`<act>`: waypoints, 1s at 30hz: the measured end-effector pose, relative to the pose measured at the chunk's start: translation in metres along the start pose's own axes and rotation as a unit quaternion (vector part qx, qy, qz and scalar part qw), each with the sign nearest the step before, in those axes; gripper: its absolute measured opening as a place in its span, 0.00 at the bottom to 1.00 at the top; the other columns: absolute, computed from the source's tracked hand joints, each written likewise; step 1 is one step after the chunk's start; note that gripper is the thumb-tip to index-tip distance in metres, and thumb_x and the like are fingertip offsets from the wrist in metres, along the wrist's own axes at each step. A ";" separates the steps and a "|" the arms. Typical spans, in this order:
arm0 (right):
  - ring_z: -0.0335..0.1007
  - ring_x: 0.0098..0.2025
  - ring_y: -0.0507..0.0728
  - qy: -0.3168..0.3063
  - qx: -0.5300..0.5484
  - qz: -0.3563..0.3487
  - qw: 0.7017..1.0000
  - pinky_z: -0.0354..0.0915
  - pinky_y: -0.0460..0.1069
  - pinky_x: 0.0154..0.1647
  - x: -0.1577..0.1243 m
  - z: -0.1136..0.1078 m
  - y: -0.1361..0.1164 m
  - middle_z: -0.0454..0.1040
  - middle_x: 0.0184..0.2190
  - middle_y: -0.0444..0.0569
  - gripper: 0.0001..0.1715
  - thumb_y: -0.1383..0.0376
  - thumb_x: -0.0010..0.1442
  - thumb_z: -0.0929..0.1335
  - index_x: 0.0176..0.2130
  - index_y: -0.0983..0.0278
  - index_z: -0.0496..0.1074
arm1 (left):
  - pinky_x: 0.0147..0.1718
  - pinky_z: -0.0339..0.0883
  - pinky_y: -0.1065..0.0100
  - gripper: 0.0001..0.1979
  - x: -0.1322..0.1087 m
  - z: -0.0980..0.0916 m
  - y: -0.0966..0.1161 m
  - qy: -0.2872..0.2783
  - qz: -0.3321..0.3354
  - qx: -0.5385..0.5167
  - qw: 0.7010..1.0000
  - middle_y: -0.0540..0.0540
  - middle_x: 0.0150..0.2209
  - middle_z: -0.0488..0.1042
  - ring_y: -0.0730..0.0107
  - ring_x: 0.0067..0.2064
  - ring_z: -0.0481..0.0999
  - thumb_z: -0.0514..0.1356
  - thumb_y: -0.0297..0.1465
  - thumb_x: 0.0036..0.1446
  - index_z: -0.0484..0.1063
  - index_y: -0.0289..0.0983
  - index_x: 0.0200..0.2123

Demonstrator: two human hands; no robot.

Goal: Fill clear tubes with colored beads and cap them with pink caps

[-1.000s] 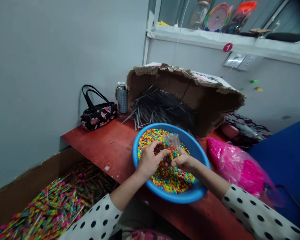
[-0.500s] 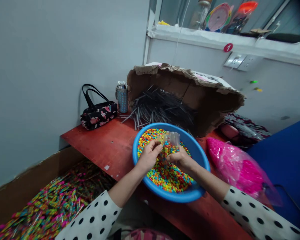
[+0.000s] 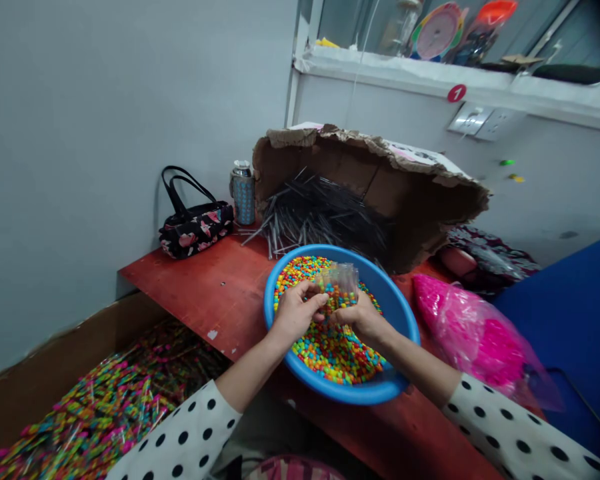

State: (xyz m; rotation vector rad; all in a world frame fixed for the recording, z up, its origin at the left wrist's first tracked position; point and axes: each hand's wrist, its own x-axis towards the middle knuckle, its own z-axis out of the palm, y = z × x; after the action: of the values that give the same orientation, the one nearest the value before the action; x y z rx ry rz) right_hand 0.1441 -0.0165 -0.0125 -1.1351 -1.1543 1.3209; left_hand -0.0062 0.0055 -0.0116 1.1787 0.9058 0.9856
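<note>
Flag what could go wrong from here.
The clear pouch, held up between the left hand and right hand, could slip and shed beads. The blue basin sits near the edge of the red table; a knock might tip it toward the box of colored sticks.

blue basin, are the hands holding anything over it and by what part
Yes: a clear plastic sleeve, held at its lower end by the right hand above the blue basin. The left hand is against that same end; whether it grips cannot be told.
</note>
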 end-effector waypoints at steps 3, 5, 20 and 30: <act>0.61 0.23 0.51 -0.002 -0.007 0.016 1.000 0.58 0.46 0.22 0.000 -0.002 -0.002 0.73 0.28 0.43 0.30 0.76 0.35 0.67 0.42 0.63 0.70 | 0.20 0.70 0.71 0.10 0.000 0.000 0.001 0.014 0.003 0.008 1.000 0.50 0.28 0.67 0.73 0.27 0.69 0.61 0.34 0.47 0.68 0.34 0.31; 0.60 0.22 0.50 -0.002 -0.016 0.015 1.000 0.57 0.46 0.21 0.001 -0.003 -0.004 0.73 0.28 0.43 0.30 0.75 0.34 0.67 0.42 0.63 0.69 | 0.19 0.69 0.71 0.10 0.000 0.001 0.000 0.018 0.005 0.009 1.000 0.50 0.27 0.67 0.73 0.27 0.68 0.60 0.34 0.47 0.68 0.35 0.32; 0.63 0.25 0.52 -0.014 -0.033 0.001 0.999 0.60 0.47 0.25 -0.003 -0.002 -0.012 0.72 0.29 0.43 0.33 0.75 0.35 0.67 0.45 0.63 0.68 | 0.22 0.70 0.72 0.09 -0.001 0.000 0.001 0.022 -0.022 -0.034 0.999 0.49 0.29 0.66 0.71 0.31 0.69 0.60 0.31 0.46 0.69 0.34 0.34; 0.63 0.27 0.54 0.064 -0.034 0.019 0.997 0.60 0.49 0.26 -0.001 -0.032 -0.012 0.71 0.29 0.45 0.30 0.72 0.35 0.69 0.42 0.63 0.67 | 0.38 0.64 0.62 0.11 0.013 -0.019 0.022 -0.037 0.155 0.252 0.955 0.44 0.35 0.70 0.64 0.37 0.69 0.55 0.28 0.54 0.72 0.38 0.41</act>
State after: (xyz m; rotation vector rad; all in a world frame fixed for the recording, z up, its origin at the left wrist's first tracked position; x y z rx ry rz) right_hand 0.1775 -0.0156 -0.0043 -1.2783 -1.0959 1.2266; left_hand -0.0231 0.0258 0.0068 1.8224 0.9604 0.9752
